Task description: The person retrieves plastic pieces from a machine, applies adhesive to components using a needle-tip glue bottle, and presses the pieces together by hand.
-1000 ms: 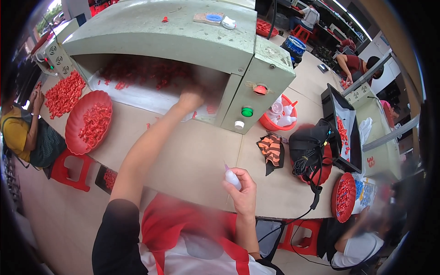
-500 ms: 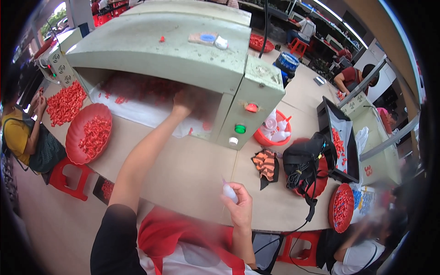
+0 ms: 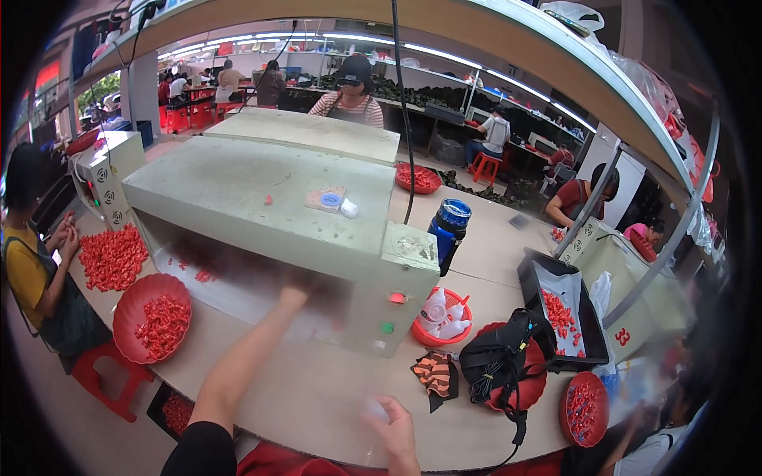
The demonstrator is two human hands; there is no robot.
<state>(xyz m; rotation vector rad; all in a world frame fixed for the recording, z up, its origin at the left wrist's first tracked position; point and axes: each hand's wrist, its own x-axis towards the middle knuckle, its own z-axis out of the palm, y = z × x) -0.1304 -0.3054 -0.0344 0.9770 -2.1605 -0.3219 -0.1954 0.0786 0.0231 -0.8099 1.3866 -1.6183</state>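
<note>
My left hand [image 3: 297, 290] reaches into the open front of a pale green box-shaped machine [image 3: 270, 198]; its fingers are lost in shadow and blur. On the white sheet [image 3: 238, 297] inside lie small red pieces [image 3: 205, 275], mostly toward the left and back. Above the near table edge, my right hand [image 3: 397, 436] is closed round a small whitish squeeze bottle [image 3: 378, 411], blurred by motion. A red button and a green button [image 3: 387, 327] sit on the machine's right post.
Left of the machine are a red bowl [image 3: 131, 321] of red pieces and a loose heap [image 3: 113, 258]. To the right stand a red basket [image 3: 425, 337] of white bottles, a striped cloth [image 3: 435, 373], a black bag [image 3: 492, 361] and a black tray [image 3: 528, 278]. Co-workers sit on both sides.
The view has tilted up, showing the room beyond the machine. My left hand is still inside the opening. The right hand still holds the bottle, now lower in the picture.
</note>
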